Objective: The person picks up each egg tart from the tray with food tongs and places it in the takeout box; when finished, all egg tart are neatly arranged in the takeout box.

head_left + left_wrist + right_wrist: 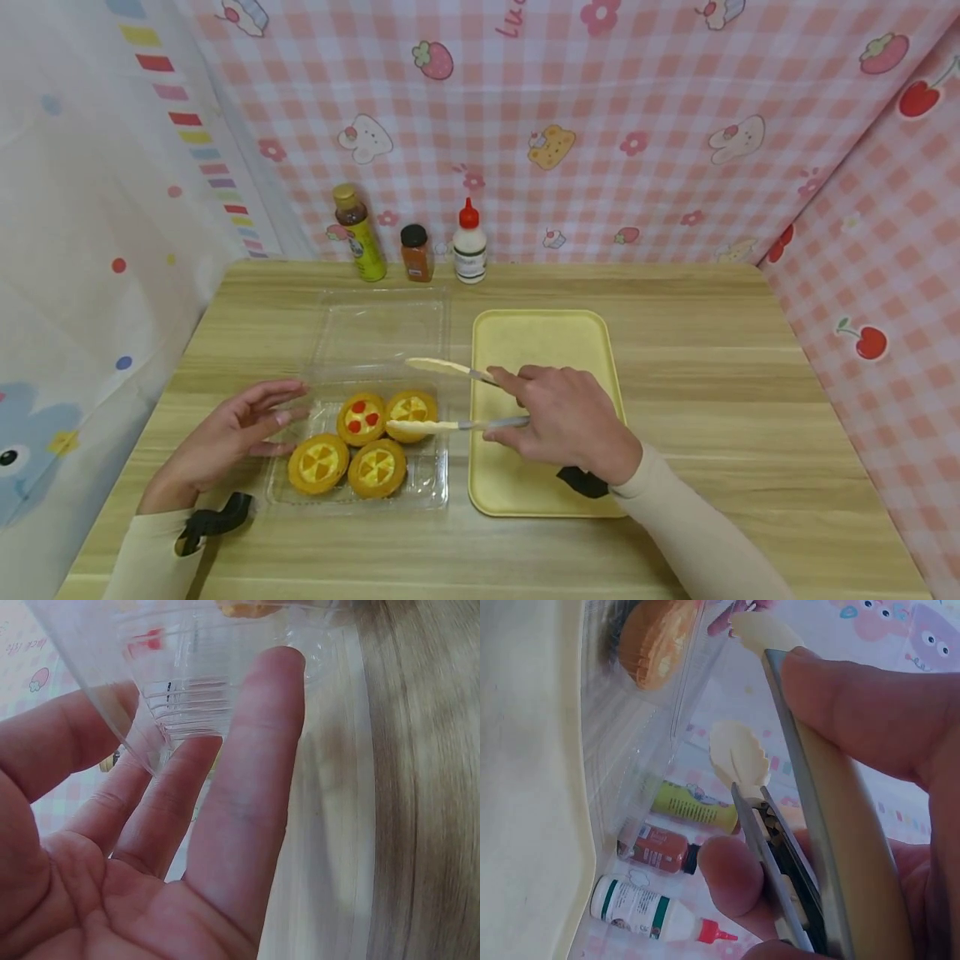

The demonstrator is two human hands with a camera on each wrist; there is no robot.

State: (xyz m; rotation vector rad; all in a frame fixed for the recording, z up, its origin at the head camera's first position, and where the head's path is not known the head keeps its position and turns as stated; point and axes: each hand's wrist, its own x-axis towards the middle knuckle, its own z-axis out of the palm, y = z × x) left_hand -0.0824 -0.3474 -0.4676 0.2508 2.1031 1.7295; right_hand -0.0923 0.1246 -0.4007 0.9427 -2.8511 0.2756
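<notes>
My right hand (566, 417) holds a pair of tongs (491, 423) between thumb and fingers, over the yellow tray's (600, 333) left part. The tongs' cream scalloped tips stand apart, near the back right tart (412, 406). A clear plastic box (431, 498) with its lid (382, 329) folded back holds several round tarts. One tart (362, 419) bears red dots; another tart (318, 464) has orange wedges on yellow. My left hand (240, 429) is at the box's left side, its fingers extended. In the left wrist view, those fingers (247, 772) lie along the clear wall.
Along the table's back edge stand a yellow-green bottle with a gold cap (363, 242), a jar with a black lid (416, 254) and a white bottle with a red nozzle (470, 246). Patterned cloth (637, 100) hangs behind and at both sides.
</notes>
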